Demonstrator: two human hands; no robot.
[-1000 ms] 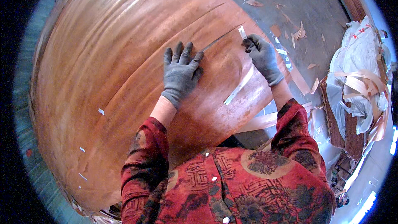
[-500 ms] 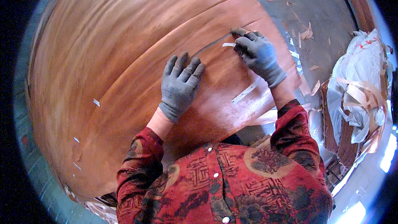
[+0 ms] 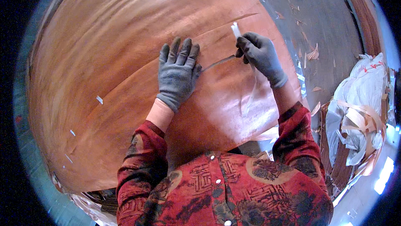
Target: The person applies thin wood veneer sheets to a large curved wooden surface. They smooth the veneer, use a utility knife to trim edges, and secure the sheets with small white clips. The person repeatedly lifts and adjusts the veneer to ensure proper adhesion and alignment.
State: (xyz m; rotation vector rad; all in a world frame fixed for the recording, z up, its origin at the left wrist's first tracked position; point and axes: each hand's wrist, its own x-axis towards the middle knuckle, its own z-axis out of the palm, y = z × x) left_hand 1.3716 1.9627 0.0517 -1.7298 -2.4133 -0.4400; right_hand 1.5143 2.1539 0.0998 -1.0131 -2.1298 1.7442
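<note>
Bright even daylight, soft shadows; strong fisheye bending (black vignette at corners), glare lower right.

The left hand (image 3: pixel 177 73), in a grey glove, lay flat and palm-down, its fingers spread and pointing to the far side, the thumb angled out to the right. Its bare wrist showed between glove cuff and a red patterned sleeve, the forearm running back to the near left. The right hand (image 3: pixel 260 54), gloved the same, sat further right and slightly farther off, curled into a pinch with fingertips drawn together toward the left. Its forearm sloped back to the near right, elbow bent.
</note>
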